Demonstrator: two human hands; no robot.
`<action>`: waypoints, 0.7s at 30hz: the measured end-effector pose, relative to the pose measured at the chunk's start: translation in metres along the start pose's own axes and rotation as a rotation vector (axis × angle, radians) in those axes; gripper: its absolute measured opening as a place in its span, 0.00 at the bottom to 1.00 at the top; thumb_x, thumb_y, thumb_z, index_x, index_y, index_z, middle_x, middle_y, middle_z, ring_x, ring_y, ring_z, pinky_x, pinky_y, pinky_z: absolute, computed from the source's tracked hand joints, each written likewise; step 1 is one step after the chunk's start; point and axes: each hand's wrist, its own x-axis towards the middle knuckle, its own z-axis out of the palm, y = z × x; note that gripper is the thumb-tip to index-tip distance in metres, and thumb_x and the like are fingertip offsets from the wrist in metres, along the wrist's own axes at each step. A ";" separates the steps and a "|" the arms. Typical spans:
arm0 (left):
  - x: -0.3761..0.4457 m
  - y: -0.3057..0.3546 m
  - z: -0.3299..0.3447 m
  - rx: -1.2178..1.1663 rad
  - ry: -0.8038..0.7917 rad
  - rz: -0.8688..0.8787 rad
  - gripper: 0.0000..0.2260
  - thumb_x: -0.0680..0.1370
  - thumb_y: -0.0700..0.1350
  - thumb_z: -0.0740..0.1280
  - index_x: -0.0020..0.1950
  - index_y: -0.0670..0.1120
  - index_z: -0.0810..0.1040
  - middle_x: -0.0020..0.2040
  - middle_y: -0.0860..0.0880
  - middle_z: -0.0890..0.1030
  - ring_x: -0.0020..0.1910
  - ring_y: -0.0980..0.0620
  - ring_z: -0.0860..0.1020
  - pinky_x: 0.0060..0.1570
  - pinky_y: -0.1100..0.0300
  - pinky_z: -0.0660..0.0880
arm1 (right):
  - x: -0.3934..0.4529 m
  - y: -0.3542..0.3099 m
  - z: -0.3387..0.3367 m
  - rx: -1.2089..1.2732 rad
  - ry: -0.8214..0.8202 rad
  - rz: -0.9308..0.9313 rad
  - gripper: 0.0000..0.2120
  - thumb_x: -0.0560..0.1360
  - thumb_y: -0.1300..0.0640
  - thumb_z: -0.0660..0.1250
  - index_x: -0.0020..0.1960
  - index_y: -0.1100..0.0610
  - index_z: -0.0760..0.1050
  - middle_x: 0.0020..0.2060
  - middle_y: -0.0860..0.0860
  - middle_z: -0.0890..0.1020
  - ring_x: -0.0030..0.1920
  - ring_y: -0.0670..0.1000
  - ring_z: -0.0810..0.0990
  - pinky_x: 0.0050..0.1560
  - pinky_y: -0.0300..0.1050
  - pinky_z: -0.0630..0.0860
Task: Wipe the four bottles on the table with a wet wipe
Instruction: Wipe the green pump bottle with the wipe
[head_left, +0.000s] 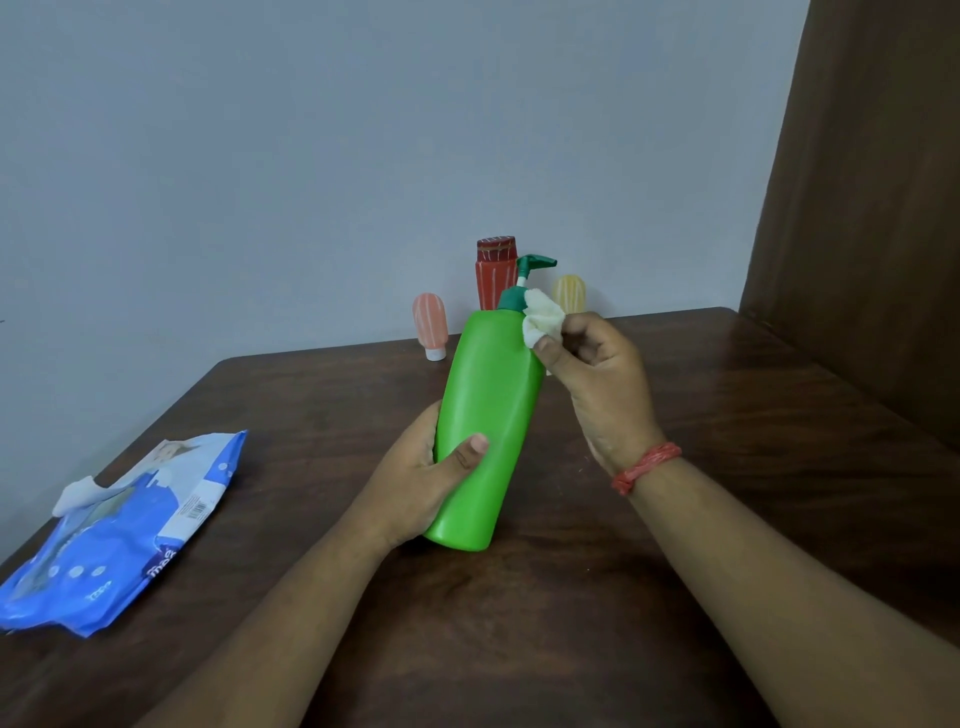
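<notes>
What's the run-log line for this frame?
step: wiping | left hand: grips tall green plastic pump bottle | right hand: pinches crumpled white wet wipe at bottle shoulder | other bottles: untouched

- Green pump bottle (485, 415): tall, dark green pump head, tilted, raised off the desk.
- Wet wipe (540, 322): white, crumpled, pressed at the green bottle's shoulder.
- Red bottle (492, 275): upright at the desk's far edge.
- Pink bottle (430, 325): small, standing cap-down, left of red.
- Yellow bottle (570, 293): small, partly hidden.
</notes>
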 end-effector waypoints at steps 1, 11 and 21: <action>0.000 -0.001 0.000 0.005 0.004 0.002 0.42 0.62 0.74 0.73 0.69 0.53 0.72 0.57 0.51 0.85 0.52 0.48 0.85 0.45 0.55 0.81 | 0.000 0.000 -0.002 -0.025 0.018 -0.011 0.14 0.75 0.67 0.71 0.41 0.49 0.78 0.42 0.52 0.82 0.46 0.49 0.80 0.48 0.44 0.78; 0.002 -0.003 0.003 -0.037 0.023 -0.009 0.39 0.65 0.73 0.70 0.68 0.52 0.72 0.55 0.51 0.85 0.49 0.51 0.85 0.42 0.59 0.81 | -0.008 0.004 0.004 -0.289 -0.004 -0.168 0.10 0.80 0.63 0.67 0.57 0.51 0.81 0.52 0.45 0.82 0.56 0.47 0.80 0.61 0.46 0.76; 0.006 0.001 0.005 -0.532 0.201 -0.335 0.36 0.81 0.67 0.43 0.63 0.44 0.80 0.52 0.41 0.86 0.48 0.45 0.86 0.46 0.53 0.82 | -0.033 0.016 0.023 -0.885 -0.406 -0.562 0.10 0.77 0.61 0.68 0.55 0.60 0.83 0.49 0.52 0.79 0.51 0.51 0.76 0.54 0.40 0.72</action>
